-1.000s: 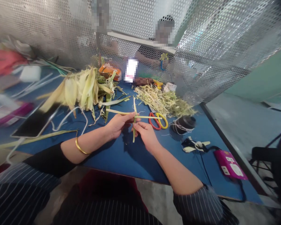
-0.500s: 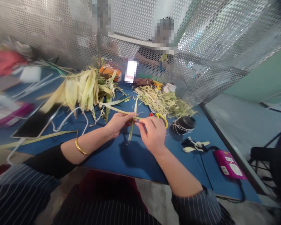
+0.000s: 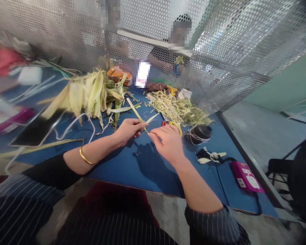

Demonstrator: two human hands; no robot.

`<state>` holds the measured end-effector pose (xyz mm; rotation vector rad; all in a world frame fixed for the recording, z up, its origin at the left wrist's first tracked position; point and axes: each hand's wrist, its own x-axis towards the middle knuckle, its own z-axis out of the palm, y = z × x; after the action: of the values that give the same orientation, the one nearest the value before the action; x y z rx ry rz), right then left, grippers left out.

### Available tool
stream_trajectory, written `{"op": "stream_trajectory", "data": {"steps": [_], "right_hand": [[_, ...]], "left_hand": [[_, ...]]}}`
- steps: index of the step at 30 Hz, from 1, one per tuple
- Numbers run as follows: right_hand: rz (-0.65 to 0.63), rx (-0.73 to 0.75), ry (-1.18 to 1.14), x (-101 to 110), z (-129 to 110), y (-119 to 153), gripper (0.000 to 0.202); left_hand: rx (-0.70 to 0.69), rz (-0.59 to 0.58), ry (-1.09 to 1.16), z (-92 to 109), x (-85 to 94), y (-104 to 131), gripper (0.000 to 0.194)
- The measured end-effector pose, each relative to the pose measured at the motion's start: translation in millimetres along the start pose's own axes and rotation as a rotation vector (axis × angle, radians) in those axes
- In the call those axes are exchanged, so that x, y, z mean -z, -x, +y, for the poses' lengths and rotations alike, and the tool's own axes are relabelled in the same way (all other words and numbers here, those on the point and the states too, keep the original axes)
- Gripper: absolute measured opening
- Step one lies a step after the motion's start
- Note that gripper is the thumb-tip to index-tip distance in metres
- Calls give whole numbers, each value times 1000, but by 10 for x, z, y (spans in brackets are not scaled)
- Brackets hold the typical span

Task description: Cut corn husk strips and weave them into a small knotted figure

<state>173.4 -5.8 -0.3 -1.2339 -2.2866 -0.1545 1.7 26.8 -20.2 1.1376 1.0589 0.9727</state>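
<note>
The left hand (image 3: 130, 132) is closed in a pinch: its thumb and fingers have hold of the long strip (image 3: 135, 110), a pale, narrow piece which looks like husk. The right hand (image 3: 169, 143) is just beside it, with the fingers bent and the back of the hand turned up; its thumb and fingertips close on the lower end of the same strip. The strip is held above the blue table (image 3: 122, 166) and goes slanting up, away from the person. A short strip (image 3: 153, 118) sticks out between the two hands; where it is joined, I cannot tell.

Just beyond the right hand are the scissors (image 3: 179, 129), partly hidden by it, with red and yellow handles. To the right of them stands the black spool (image 3: 202, 132) with white thread. Behind the scissors there is a heap of shreds (image 3: 173, 107), and farther left lies a pile of husks (image 3: 91, 95). The dark tablet (image 3: 38, 131) is near the left forearm, and the purple socket box (image 3: 247, 177) lies at the right. At the back stands the mesh screen (image 3: 148, 37).
</note>
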Motion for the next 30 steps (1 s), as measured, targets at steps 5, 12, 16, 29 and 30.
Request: {"op": "stream_trajectory", "data": {"steps": [5, 12, 16, 29, 30], "right_hand": [[18, -245, -268, 109, 138, -43, 23], [-72, -503, -741, -122, 58, -22, 31], [74, -388, -635, -223, -45, 3, 26], [231, -803, -925, -50, 320, -62, 38], [94, -847, -1058, -90, 296, -60, 39]], "left_hand": [[-25, -379, -331, 38, -39, 104, 32], [-1, -395, -449, -68, -139, 148, 33], [22, -467, -450, -32, -143, 160, 24], [55, -148, 88, -4, -113, 96, 36], [58, -156, 86, 0, -110, 99, 35]]}}
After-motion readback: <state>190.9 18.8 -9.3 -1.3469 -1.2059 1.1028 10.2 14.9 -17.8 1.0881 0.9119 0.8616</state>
